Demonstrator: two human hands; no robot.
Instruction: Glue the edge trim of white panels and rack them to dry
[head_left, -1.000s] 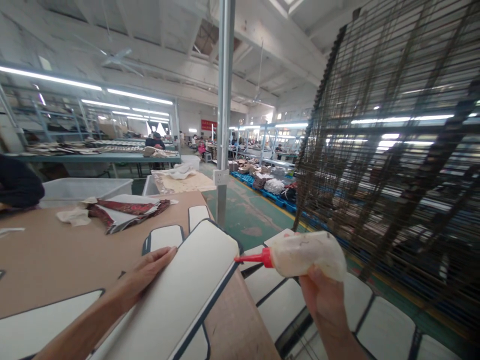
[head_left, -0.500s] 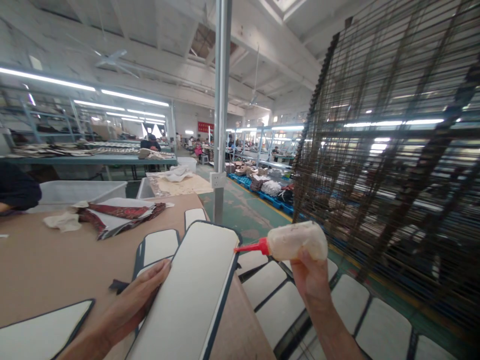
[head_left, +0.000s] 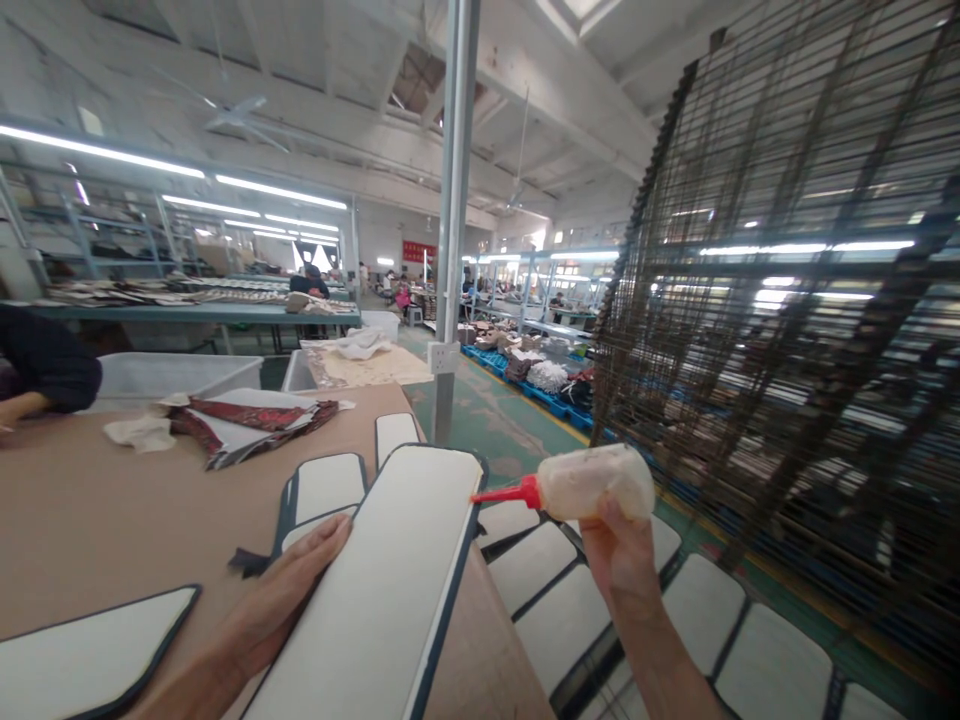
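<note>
A long white panel with a dark edge (head_left: pixel 397 570) is held tilted in my left hand (head_left: pixel 304 580), whose fingers grip its left side. My right hand (head_left: pixel 619 545) is closed round a translucent squeeze bottle (head_left: pixel 596 482), held sideways. The bottle's red nozzle (head_left: pixel 510 493) points left, and its tip is at the panel's right edge near the top corner. Similar white panels (head_left: pixel 326 487) lie behind my left hand, and another (head_left: pixel 97 650) is at the lower left.
Brown table (head_left: pixel 150 520) carries patterned fabric (head_left: pixel 255 420). A person's dark sleeve (head_left: pixel 52 360) is at the far left. A metal post (head_left: pixel 450 300) rises beyond the table. More panels (head_left: pixel 772 650) lie low at the right, before a wire rack (head_left: pixel 750 300).
The view has shifted slightly, so the surroundings appear a little farther right. The person's arm at the left shows more. Both my hands keep their holds, and the nozzle stays at the panel's edge.
</note>
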